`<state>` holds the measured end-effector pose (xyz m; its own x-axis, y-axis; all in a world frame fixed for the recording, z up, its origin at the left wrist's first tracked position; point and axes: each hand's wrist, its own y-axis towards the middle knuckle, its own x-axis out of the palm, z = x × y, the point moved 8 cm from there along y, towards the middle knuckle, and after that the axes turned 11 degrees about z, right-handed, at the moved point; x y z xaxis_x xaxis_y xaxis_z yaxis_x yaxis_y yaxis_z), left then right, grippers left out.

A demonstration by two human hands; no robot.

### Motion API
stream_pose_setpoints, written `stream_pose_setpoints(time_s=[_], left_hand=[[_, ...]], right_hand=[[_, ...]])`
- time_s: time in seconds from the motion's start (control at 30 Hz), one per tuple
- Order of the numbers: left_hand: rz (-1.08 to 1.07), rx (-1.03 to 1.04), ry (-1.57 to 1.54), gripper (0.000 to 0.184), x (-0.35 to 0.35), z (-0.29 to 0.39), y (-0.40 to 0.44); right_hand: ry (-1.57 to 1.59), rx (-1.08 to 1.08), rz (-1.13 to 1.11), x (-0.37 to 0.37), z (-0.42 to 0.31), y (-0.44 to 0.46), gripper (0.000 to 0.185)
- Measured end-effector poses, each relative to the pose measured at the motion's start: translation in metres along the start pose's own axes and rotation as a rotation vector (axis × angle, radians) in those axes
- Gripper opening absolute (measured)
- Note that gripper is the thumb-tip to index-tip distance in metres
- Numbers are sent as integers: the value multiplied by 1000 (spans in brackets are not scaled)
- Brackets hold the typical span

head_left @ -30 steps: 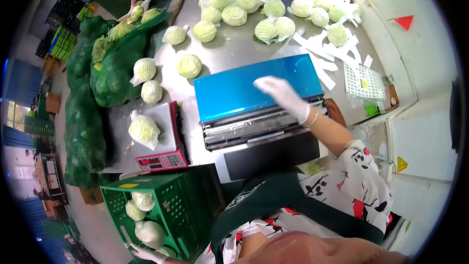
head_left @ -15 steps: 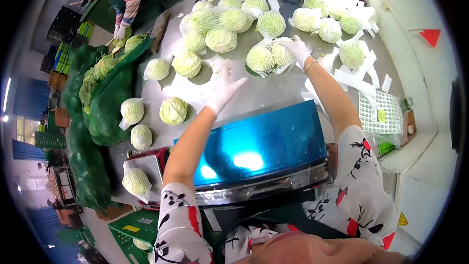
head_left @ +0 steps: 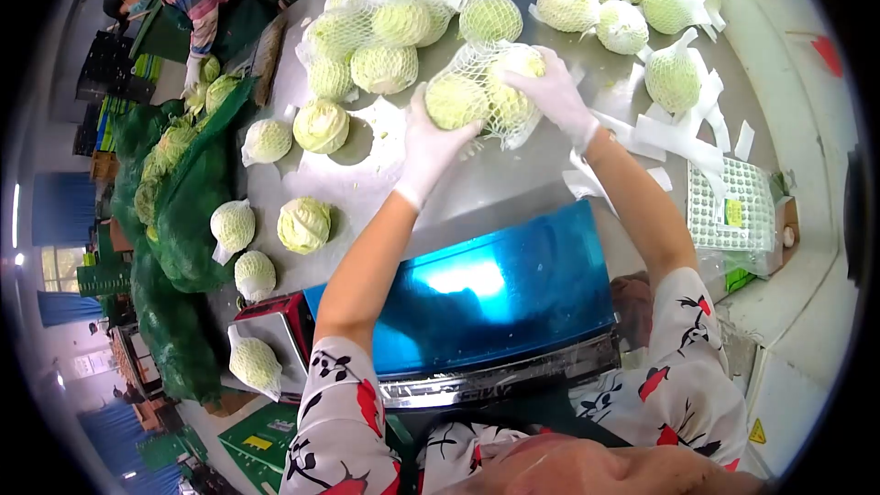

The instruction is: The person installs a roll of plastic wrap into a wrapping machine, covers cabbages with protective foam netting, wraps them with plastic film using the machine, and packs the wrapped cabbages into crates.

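Observation:
Two pale green cabbages in white foam netting sit side by side in front of me, the left cabbage against the right cabbage. My left hand, in a white glove, is curled round the left cabbage's near left side. The gloved right hand grips the right cabbage from its right, thumb across its front. Just beyond them lies a group of netted cabbages. To the left, a bare cabbage and another bare cabbage rest on the metal table.
A shiny blue panel stands between me and the table. One netted cabbage rests on a red-sided scale. White net strips and a sheet of stickers lie right. Green mesh sacks and a co-worker are left.
My left hand has moved from open above the table onto the left netted cabbage. The right hand has closed on the other, and the pair sits slightly further left in view.

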<state>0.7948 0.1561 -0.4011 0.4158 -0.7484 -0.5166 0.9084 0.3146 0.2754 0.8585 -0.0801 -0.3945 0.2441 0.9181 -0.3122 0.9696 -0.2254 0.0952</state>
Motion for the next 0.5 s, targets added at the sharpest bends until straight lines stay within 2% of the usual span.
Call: stream_pose_setpoints(time_s=[0.07,0.2,0.27,0.33,0.4,0.43,0.5], left_hand=[[39,131,87,108,-60,50,-37],[99,129,93,113,-152,85,-141],[83,84,137,113,-187,94,-194],[68,-97,-22,114,-209,82,-243],[74,-221,-50,114,-224,72,-280],[78,-258,54,113,-231,69,-293],[78,-262,202,115,-238,62,-302]], right_hand=[[141,-55,-155,-16,-69,-50,85],[-21,-390,-166,-41,-137,-164,91],[-51,-427,-217,-50,-152,-217,94],[-35,-309,-277,-56,-151,-265,92],[-23,-151,-289,-54,-131,-308,91],[-36,-25,-301,-51,-115,-327,91],[-60,-75,-204,-46,-107,-354,91]])
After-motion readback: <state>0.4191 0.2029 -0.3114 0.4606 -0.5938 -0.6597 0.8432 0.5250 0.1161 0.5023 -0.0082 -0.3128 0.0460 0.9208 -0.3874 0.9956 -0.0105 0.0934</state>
